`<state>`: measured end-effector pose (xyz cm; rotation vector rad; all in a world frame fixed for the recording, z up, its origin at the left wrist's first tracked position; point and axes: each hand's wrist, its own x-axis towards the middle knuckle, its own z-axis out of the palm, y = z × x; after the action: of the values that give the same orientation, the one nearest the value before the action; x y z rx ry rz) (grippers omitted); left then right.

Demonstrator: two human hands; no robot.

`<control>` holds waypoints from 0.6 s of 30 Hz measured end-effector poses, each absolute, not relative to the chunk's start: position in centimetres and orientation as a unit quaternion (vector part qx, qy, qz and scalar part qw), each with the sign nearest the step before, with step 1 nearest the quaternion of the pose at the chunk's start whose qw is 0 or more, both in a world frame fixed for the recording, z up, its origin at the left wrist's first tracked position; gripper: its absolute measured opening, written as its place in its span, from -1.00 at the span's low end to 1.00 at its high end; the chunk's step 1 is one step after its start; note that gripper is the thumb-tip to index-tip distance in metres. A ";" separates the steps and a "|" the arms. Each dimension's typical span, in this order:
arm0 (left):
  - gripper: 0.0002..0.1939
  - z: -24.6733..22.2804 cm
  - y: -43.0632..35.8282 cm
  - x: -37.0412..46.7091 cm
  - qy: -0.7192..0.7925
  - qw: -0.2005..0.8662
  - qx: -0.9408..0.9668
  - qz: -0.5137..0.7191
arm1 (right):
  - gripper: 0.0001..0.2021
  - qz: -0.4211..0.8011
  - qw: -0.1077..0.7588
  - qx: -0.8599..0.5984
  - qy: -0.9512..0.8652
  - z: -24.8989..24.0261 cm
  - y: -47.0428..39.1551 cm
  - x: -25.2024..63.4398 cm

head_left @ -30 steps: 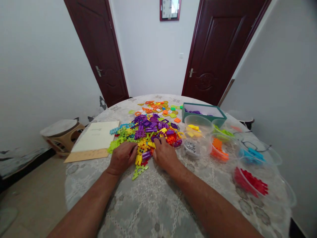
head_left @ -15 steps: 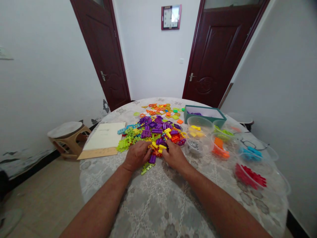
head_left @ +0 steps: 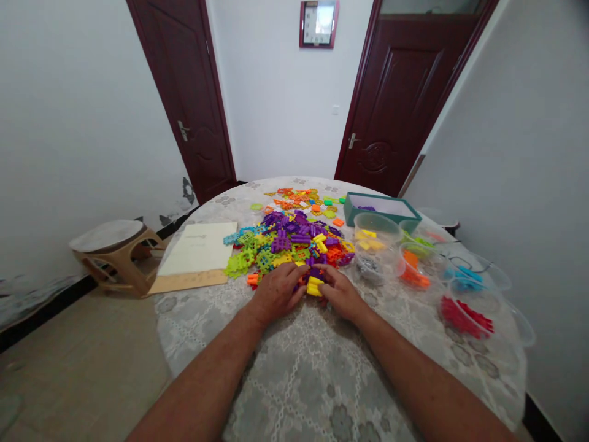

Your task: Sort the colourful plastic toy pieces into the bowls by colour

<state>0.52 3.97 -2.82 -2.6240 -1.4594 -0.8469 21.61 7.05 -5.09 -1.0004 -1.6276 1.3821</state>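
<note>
A heap of plastic interlocking building pieces [head_left: 281,242], mostly purple, green, yellow and orange, lies in front of me on the table. My left hand [head_left: 281,288] is at the heap's near edge, its fingers curled; what they hold, if anything, is hidden. My right hand [head_left: 339,292] pinches a yellow building piece [head_left: 315,286] between thumb and fingers. The two hands almost meet around this piece. Purple pieces show just behind the fingertips. To the left of my left hand, an orange piece [head_left: 253,280] lies on the cloth.
Clear plastic bowls with sorted pieces stand to the right, among them a bowl of yellow pieces [head_left: 377,228] and one of red pieces [head_left: 464,316]. Behind them is a green box [head_left: 400,212]. A paper sheet [head_left: 197,248] and a wooden ruler [head_left: 188,282] lie left. A stool [head_left: 117,258] stands beside the table.
Both hands have shifted right along the near edge of the heap and come closer together. The light green and purple pieces that lay nearest me are gone from that spot.
</note>
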 end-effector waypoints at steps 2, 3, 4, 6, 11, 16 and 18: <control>-0.54 -2.9 4.0 0.4 -0.469 0.007 -0.839 -0.275 | -0.42 0.566 0.382 -0.371 -0.629 -4.7 6.9 21.8; -0.55 -3.0 4.0 0.3 -0.468 0.004 -0.840 -0.275 | -0.42 0.574 0.382 -0.362 -0.627 -4.6 6.9 21.9; -0.57 -3.1 4.0 0.3 -0.464 0.001 -0.841 -0.277 | -0.43 0.580 0.382 -0.354 -0.627 -4.4 6.8 22.0; -0.59 -3.3 4.0 0.3 -0.454 -0.014 -0.845 -0.283 | -0.43 0.584 0.380 -0.341 -0.632 -4.2 6.6 22.1; -0.63 -3.7 4.1 0.4 -0.457 -0.064 -0.828 -0.320 | -0.44 0.549 0.369 -0.325 -0.677 -4.4 6.4 22.1; -0.74 -3.4 4.3 0.5 -0.474 -0.064 -0.807 -0.347 | -0.40 0.452 0.371 -0.362 -0.726 -4.8 6.4 22.0; -0.78 -3.0 4.3 0.6 -0.497 -0.065 -0.785 -0.364 | -0.42 0.429 0.374 -0.379 -0.730 -4.8 6.5 22.0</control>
<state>0.55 4.26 -3.03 -2.5745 -1.6302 -1.1927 22.02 6.48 -4.81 -0.9708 -1.8690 1.0986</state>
